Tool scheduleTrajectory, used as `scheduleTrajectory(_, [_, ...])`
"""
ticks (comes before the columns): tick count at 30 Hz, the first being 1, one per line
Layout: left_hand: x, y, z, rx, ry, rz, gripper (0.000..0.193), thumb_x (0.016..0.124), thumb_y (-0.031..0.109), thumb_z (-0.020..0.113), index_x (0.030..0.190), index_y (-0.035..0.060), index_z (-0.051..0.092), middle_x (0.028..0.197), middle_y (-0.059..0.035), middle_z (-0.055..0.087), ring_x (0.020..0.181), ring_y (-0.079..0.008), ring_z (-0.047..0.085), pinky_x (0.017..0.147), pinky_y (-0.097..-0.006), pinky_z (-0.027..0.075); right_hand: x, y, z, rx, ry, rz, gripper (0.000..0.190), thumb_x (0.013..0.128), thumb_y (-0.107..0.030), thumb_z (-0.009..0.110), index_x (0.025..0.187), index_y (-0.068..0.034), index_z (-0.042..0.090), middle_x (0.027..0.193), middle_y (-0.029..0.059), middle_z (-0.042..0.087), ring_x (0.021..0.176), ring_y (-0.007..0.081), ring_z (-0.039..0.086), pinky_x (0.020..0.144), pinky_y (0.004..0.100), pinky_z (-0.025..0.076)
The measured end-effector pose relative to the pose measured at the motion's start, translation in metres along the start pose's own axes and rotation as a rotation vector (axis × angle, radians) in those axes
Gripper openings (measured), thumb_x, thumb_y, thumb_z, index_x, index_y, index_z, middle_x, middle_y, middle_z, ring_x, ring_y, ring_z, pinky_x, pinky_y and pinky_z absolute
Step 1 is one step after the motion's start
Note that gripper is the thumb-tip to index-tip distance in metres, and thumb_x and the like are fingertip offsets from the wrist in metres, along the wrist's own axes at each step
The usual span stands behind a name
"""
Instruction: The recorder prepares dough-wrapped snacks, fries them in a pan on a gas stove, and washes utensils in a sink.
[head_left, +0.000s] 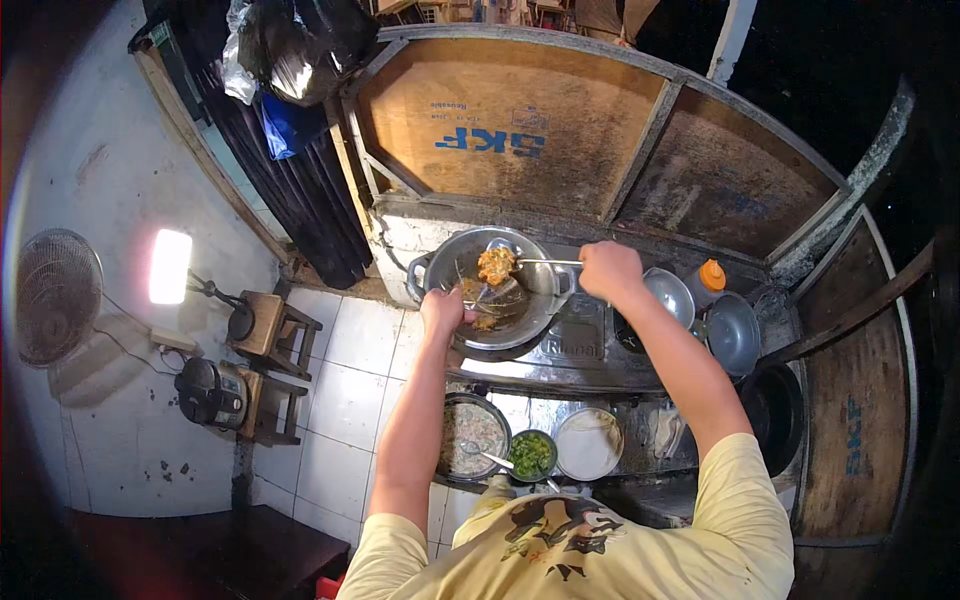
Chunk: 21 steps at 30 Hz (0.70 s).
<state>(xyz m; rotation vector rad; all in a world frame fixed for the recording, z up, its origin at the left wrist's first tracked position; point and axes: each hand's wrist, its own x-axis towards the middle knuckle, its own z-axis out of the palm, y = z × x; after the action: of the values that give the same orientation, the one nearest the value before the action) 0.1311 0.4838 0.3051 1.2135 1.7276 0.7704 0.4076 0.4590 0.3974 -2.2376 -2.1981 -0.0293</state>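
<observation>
A metal pan with two side handles (551, 281) stands on the stove and holds dark oil with brown crumbs. My right hand (613, 276) grips the long thin handle of a metal ladle (551, 262). In the ladle's bowl, above the pan, lies a clump of golden-brown fried food (496, 266). My left hand (444, 309) is at the pan's near left rim, its fingers closed on a thin utensil (480, 304) that reaches over the oil. Blur and glare hide that utensil's exact shape.
Below the stove stand a pan of pale batter (469, 435) with a spoon, a bowl of chopped greens (532, 455) and a white round container (589, 444). Metal bowls (733, 334) and an orange-capped bottle (711, 277) are at right. Plywood panels (517, 112) rise behind the stove.
</observation>
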Motion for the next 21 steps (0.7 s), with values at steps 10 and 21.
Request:
scheduleTrajectory(10, [0.034,-0.029,0.019,-0.412,-0.039,-0.069,0.031,0.087,0.015,0.052,0.077,-0.0137,0.058,0.065,-0.0199,0.065,0.061,-0.0262,0.070,0.050,-0.0317,0.052,-0.066,-0.026,0.034,-0.091,0.420,-0.290,0.014,0.079,-0.015,0.057,0.092,-0.009,0.060,0.086,0.0085,0.059,0.075,0.0232,0.065,0.059,0.0356,0.054])
scheduleTrajectory(21, [0.032,-0.045,0.015,-0.370,0.022,-0.009,0.016,0.085,0.006,0.053,0.084,-0.0097,0.052,0.075,-0.0174,0.062,0.061,-0.0274,0.070,0.047,-0.0330,0.052,-0.053,-0.014,0.023,-0.056,0.302,-0.111,0.016,0.080,-0.015,0.055,0.090,-0.007,0.064,0.087,0.0112,0.061,0.073,0.0267,0.067,0.058,0.0380,0.055])
